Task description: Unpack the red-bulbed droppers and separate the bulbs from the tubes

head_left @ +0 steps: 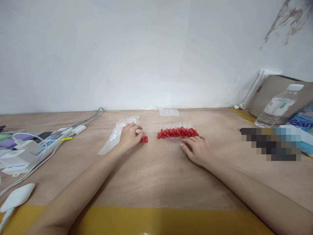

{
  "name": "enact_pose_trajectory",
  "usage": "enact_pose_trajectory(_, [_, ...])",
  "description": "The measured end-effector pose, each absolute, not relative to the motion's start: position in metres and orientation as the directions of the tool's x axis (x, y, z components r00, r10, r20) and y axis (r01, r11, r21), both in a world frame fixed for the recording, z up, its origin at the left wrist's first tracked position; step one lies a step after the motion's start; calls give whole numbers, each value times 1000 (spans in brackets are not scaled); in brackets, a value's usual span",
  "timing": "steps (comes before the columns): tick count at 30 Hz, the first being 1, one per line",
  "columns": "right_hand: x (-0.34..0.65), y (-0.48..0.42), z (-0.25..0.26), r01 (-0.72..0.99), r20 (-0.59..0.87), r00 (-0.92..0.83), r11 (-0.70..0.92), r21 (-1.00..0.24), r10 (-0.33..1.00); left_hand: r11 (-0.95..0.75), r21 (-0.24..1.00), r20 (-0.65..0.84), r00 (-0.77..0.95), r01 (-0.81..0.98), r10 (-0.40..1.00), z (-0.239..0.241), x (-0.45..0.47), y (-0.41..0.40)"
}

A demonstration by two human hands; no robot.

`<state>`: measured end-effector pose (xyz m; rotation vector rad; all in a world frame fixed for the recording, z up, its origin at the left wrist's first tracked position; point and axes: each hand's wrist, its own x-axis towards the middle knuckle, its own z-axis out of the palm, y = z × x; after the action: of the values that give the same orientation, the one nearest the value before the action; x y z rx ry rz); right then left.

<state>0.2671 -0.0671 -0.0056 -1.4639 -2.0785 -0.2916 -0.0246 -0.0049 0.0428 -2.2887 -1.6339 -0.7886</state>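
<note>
Operating from afar, I judge arranging in hand: my half-curled left hand, grip untellable, covers red rubbery bulbs left of the clear, red-bulbed dropper row on the brown counter, while my loosely parted, seemingly unladen right hand rests at its near-right edge, next needing a light touch.

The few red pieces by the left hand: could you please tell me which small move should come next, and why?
Perhaps the left hand should nudge the few red pieces toward the larger red row, since they lie apart from it, right by that hand.
</note>
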Motion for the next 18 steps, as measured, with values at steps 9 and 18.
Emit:
enact_pose_trajectory(9, [275, -57, -9, 883, 554, -75, 313, -349, 829, -490, 51, 338, 447, 870, 828, 35, 30, 10])
enact_pose_trajectory(18, [276, -58, -11, 871, 628, -66, 352, -343, 775, -388, 111, 515, 281, 915, 810, 31, 30, 0])
